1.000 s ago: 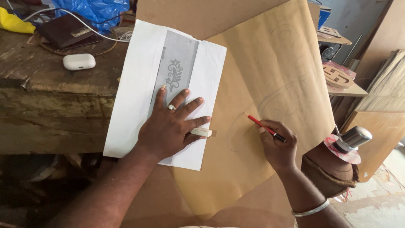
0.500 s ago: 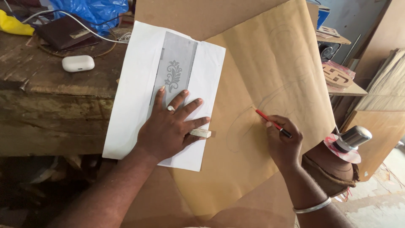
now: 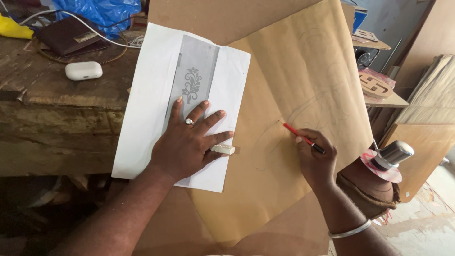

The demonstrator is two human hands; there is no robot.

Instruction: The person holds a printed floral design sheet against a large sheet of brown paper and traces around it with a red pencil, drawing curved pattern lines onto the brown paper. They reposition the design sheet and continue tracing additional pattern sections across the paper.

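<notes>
Red pencil (image 3: 303, 139), pinched in my right hand (image 3: 316, 159), tip on tan kraft paper (image 3: 303, 71) over faint curves, while my left hand (image 3: 189, 144) lies flat on white patterned sheet (image 3: 142, 109); light, steady strokes seem wise.

Two hands are at work: the left hand (image 3: 187, 147) with its fingers (image 3: 208, 119) spread flat on one white sheet (image 3: 142, 118), and the right hand (image 3: 315, 159) pinching one red pencil (image 3: 303, 138). Under the pencil's tip lies one brown paper sheet (image 3: 303, 71), and one small eraser block (image 3: 222, 149) sits just beside the left thumb. Beyond the left fingers, the table (image 3: 52, 102) carries one white earbud case (image 3: 83, 70), one dark wallet (image 3: 66, 38) and one blue plastic bag (image 3: 102, 9).
</notes>
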